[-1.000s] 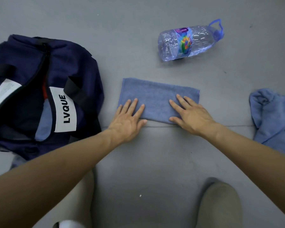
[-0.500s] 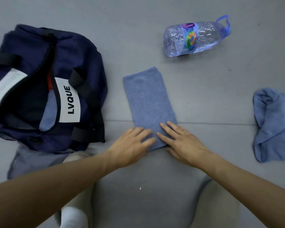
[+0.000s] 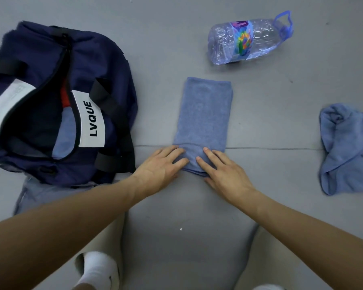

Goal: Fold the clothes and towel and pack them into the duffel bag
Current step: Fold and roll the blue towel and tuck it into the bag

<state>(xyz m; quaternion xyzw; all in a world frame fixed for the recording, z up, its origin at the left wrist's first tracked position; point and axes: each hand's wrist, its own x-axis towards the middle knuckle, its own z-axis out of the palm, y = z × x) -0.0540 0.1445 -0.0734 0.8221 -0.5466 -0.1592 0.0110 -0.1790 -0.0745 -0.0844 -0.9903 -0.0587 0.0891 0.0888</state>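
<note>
A folded blue towel (image 3: 205, 114) lies on the grey floor, its long side pointing away from me. My left hand (image 3: 161, 166) rests with straight fingers on the towel's near left corner. My right hand (image 3: 224, 174) lies flat on the near right corner, its thumb beside the near edge. The navy duffel bag (image 3: 105, 59) sits to the left with its zip open. A light blue folded item (image 3: 64, 132) and something red (image 3: 64, 97) show inside it. A crumpled blue garment (image 3: 348, 149) lies at the right.
An empty plastic water bottle (image 3: 247, 40) lies on its side beyond the towel. A grey cloth (image 3: 36, 195) pokes out from under the bag's near side. My knees and a white sock (image 3: 96, 268) are at the bottom of the view.
The towel has turned from lying crosswise to lying lengthwise away from me. Both hands have come together at its near end.
</note>
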